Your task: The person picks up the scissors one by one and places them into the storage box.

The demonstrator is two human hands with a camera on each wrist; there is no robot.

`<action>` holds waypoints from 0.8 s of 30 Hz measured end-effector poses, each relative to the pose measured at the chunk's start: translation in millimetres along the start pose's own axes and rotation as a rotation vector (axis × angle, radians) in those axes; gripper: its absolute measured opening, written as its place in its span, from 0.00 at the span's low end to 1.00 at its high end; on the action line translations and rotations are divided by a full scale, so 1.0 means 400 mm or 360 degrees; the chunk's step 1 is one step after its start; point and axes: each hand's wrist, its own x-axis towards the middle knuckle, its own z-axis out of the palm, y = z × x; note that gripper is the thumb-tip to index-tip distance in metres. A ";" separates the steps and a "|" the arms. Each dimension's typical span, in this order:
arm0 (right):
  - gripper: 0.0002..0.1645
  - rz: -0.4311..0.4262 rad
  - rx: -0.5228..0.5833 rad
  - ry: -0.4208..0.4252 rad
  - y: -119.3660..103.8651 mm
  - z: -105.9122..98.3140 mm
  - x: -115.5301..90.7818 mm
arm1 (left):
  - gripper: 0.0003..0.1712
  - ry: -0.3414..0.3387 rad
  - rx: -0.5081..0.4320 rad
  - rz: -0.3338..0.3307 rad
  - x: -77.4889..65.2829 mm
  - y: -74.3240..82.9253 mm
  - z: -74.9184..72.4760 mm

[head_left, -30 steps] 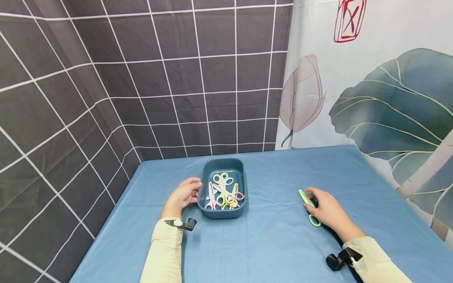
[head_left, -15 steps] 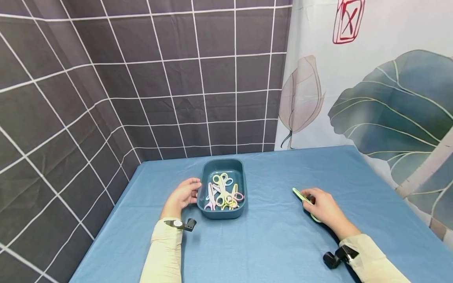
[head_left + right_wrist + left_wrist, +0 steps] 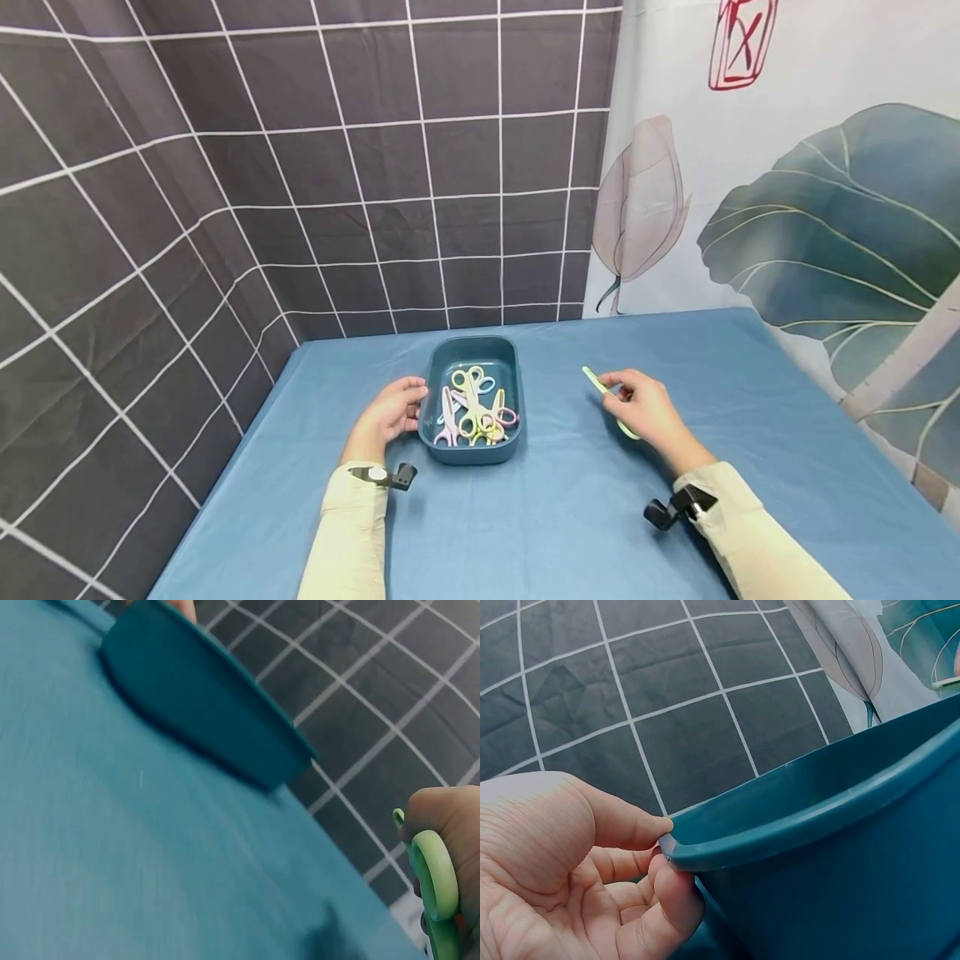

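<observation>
My left hand [image 3: 387, 415] pinches the left rim of a dark blue-green plastic bin [image 3: 471, 455]. In the left wrist view the thumb [image 3: 634, 823] lies on top of the rim and curled fingers sit beneath it. Inside the bin lie several pastel scissors [image 3: 474, 402], heaped in yellow, pink and blue. Over the table to the right, my right hand [image 3: 649, 410] holds a pair of light green scissors [image 3: 595, 380], one end pointing up and left. Seen from the right wrist, a green finger loop [image 3: 436, 877] shows beside the hand; the rest is partly hidden.
A blue cloth [image 3: 555, 517] covers the table. A dark grid-patterned curtain [image 3: 375, 167] stands behind and to the left, and a white curtain with leaf prints [image 3: 660, 275] hangs at the back right. Each wrist wears a black camera mount [image 3: 678, 507].
My right hand has lifted the green scissors off the table and carried them left toward the bin. The left hand and the bin have stayed in place.
</observation>
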 end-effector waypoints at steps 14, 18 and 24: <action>0.16 -0.0010 0.0267 -0.0117 -0.230 0.139 0.153 | 0.13 0.0040 -0.0027 -0.0046 0.014 -0.004 0.017; 0.16 0.0032 0.0330 -0.0158 -0.274 0.169 0.176 | 0.13 0.0011 -0.0032 -0.0038 0.012 0.005 0.028; 0.13 0.0036 0.0427 -0.0147 -0.296 0.200 0.194 | 0.14 0.0000 -0.0026 -0.0048 0.010 0.010 0.034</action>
